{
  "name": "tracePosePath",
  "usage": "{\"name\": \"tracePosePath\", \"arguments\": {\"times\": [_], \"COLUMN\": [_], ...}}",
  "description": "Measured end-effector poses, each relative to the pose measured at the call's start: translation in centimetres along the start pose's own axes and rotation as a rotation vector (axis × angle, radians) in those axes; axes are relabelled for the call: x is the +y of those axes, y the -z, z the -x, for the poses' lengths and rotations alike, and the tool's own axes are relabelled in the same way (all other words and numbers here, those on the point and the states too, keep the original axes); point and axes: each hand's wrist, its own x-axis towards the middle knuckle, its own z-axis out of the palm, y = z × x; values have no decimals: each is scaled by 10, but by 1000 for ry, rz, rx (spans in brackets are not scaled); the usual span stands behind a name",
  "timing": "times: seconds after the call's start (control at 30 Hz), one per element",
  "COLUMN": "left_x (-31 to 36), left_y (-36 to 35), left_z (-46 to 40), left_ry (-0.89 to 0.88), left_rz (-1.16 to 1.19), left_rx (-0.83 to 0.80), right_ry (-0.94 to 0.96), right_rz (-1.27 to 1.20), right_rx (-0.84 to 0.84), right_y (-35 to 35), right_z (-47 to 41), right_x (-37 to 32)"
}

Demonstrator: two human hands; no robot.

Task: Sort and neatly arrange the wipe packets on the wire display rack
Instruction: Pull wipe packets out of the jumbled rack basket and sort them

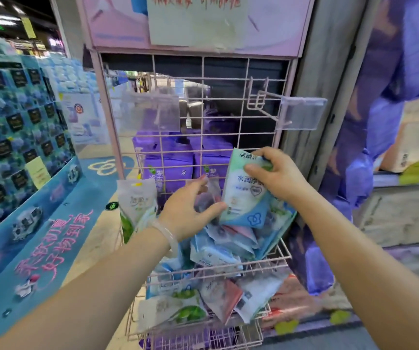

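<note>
Your right hand [276, 176] pinches the blue-green wipe packet [247, 190] by its top, upright over the upper basket [283, 258]. Left hand [188, 213], fingers curled, steadies its lower edge. Stand it upright against matching packets, clear of the jumbled pile [226, 243].

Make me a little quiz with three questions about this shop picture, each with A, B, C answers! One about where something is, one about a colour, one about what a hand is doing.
1. Where are the big purple packs?
A. Behind the wire rack
B. In the top basket
C. On the floor in front

2. What colour is the wire rack?
A. Green
B. Pink
C. Black

3. What is the right hand doing?
A. Hanging empty
B. Pointing at the sign
C. Holding a wipe packet

Answers:
1 A: they show through the wire grid.
2 B: its wires are pale pink.
3 C: its fingers and thumb curl round the packet's top edge.
</note>
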Motion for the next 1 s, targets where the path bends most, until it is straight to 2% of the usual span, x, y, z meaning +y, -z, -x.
{"name": "tracePosePath", "arguments": {"times": [0.1, 0.23, 0.33, 0.4, 0.47, 0.53, 0.73, 0.8, 0.93, 1.0], "left_x": [18, 32, 30, 22, 13, 8, 12, 12, 10, 10], "left_y": [-4, -6, -9, -11, -14, -19, -20, -20, -18, -16], "left_z": [-4, -15, -19, -19, -18, -17, -16, -15, -11, -11], "left_ry": [98, 203, 305, 402, 459, 490, 412, 415, 471, 512], "left_rz": [280, 508, 645, 705, 705, 685, 567, 572, 579, 592], "left_rx": [1, -6, 40, 134, 156, 150, 111, 110, 144, 169], "right_ry": [-60, -105, -101, -93, -117, -190, -498, -488, -333, -234], "right_rz": [-123, -279, -177, 5, 236, 332, 195, 134, 163, -16], "right_rx": [-14, -75, -72, 42, 207, 293, 145, 121, 173, 263], "right_y": [-7, -20, -13, 5, 26, 38, 20, 10, 8, 16], "right_z": [0, -2, -5, -3, 5, 15, 33, 38, 32, 23], "right_x": [-11, -21, -13, 4, 29, 57, 105, 107, 90, 72]}}
